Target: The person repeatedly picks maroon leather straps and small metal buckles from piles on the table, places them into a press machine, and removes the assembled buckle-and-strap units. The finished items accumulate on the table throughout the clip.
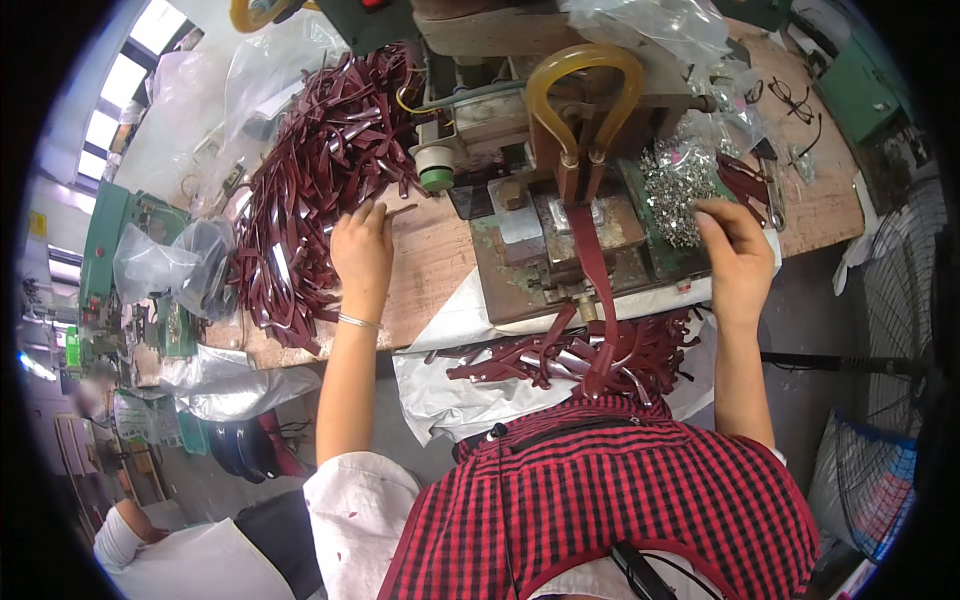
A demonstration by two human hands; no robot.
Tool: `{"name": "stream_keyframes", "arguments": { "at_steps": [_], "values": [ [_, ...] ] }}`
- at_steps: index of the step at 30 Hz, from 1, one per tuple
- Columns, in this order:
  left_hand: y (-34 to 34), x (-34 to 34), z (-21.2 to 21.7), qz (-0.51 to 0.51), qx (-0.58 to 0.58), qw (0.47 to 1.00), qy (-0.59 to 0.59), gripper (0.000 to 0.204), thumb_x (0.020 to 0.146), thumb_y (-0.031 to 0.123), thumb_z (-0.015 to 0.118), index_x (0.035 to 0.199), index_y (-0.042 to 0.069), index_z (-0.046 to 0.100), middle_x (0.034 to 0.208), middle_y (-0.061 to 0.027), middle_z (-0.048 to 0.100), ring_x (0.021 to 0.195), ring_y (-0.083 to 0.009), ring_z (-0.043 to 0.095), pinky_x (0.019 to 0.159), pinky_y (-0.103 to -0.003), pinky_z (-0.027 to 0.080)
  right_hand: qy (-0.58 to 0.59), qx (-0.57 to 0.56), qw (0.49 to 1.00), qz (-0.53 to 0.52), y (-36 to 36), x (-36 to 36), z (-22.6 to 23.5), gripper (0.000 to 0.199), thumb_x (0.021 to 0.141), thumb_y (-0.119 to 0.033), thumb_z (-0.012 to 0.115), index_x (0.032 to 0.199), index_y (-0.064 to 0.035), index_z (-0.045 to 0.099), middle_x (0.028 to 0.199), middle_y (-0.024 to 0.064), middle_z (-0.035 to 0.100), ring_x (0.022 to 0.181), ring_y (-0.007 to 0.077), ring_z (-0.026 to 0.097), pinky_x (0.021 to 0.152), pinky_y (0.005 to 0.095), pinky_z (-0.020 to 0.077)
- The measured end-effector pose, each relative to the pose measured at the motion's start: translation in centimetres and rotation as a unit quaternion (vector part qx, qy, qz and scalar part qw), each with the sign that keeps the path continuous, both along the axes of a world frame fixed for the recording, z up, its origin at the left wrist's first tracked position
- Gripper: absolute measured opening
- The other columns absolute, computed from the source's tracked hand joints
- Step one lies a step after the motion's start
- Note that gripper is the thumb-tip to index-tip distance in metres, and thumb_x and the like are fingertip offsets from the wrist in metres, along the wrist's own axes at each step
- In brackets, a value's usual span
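Observation:
My left hand (pixel 362 250) is closed at the right edge of a big heap of dark red straps (pixel 310 170). A thin strap end (pixel 402 210) pokes out past its fingertips. My right hand (pixel 738 250) is raised beside a pile of small shiny metal pieces (pixel 672 190), thumb and fingers pinched together; whatever they hold is too small to make out. Between my hands, one dark red strap (pixel 595 262) lies with its far end under the head of a bench press (pixel 575 175). Its near end hangs over the table edge towards my lap.
More dark red straps (pixel 530 358) lie on a white sheet (pixel 425 395) across my lap. A yellow hose (pixel 585 60) loops above the press. Eyeglasses (pixel 790 100) and scissors (pixel 774 195) lie at the right. A fan (pixel 880 400) stands right; another person (pixel 180 550) sits lower left.

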State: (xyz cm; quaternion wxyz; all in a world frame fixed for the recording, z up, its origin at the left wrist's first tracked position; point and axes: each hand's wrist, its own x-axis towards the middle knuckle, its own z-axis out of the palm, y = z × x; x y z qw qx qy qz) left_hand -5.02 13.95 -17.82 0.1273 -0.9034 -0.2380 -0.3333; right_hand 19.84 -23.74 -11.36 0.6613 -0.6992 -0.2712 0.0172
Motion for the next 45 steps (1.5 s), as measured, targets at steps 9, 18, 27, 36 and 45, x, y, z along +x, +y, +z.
{"name": "stream_keyframes", "arguments": {
  "at_steps": [9, 18, 27, 36, 45],
  "values": [
    [-5.5, 0.1, -0.4, -0.068, -0.466, 0.821, -0.323, 0.025, 0.108, 0.012, 0.053, 0.128, 0.002, 0.064, 0.085, -0.0063, 0.072, 0.065, -0.0073, 0.059, 0.061, -0.023, 0.047, 0.024, 0.081, 0.989, 0.123, 8.6, -4.1, 3.4, 0.029, 0.086, -0.002, 0.073, 0.114, 0.0031, 0.064, 0.094, 0.0069, 0.073, 0.091, 0.0132, 0.068, 0.086, 0.0286, 0.0527],
    [-11.4, 1.3, 9.7, -0.162, -0.412, 0.84, -0.314, 0.038, 0.112, 0.021, 0.047, 0.135, -0.005, 0.064, 0.114, -0.013, 0.076, 0.082, -0.0107, 0.067, 0.073, -0.023, 0.051, 0.167, 0.104, 0.969, 0.151, 8.2, -6.2, 6.9, 0.036, 0.09, -0.002, 0.07, 0.123, 0.0041, 0.059, 0.093, 0.0073, 0.073, 0.09, 0.0108, 0.067, 0.08, 0.0271, 0.0534],
    [-21.0, 2.6, 14.4, -0.335, -0.337, 0.853, -0.216, 0.025, 0.087, -0.002, 0.079, 0.111, -0.001, 0.073, 0.102, -0.0128, 0.073, 0.086, -0.0252, 0.072, 0.079, -0.033, 0.059, -0.244, -0.169, 0.954, -0.051, 1.0, 0.0, 2.2, 0.029, 0.082, -0.012, 0.075, 0.11, -0.003, 0.074, 0.113, 0.0168, 0.073, 0.109, 0.0362, 0.066, 0.099, 0.0427, 0.0505],
    [-20.8, 6.3, 11.3, -0.392, -0.085, 0.911, -0.096, 0.031, 0.077, 0.005, 0.086, 0.107, 0.004, 0.078, 0.103, -0.0143, 0.077, 0.072, -0.0203, 0.071, 0.058, -0.029, 0.054, -0.31, -0.269, 0.899, -0.156, -0.4, 1.8, -4.1, 0.02, 0.078, -0.015, 0.082, 0.091, -0.0043, 0.073, 0.091, 0.0108, 0.069, 0.095, 0.034, 0.063, 0.084, 0.0445, 0.0513],
    [-20.4, 6.7, 10.6, -0.429, -0.096, 0.89, -0.124, 0.03, 0.075, 0.008, 0.089, 0.102, 0.008, 0.077, 0.094, -0.01, 0.076, 0.072, -0.0209, 0.074, 0.052, -0.029, 0.051, -0.289, -0.248, 0.915, -0.135, 1.8, 5.5, -1.7, 0.012, 0.084, -0.016, 0.077, 0.089, -0.0053, 0.073, 0.087, 0.0114, 0.068, 0.091, 0.0339, 0.063, 0.082, 0.0439, 0.0494]
  ]
}}
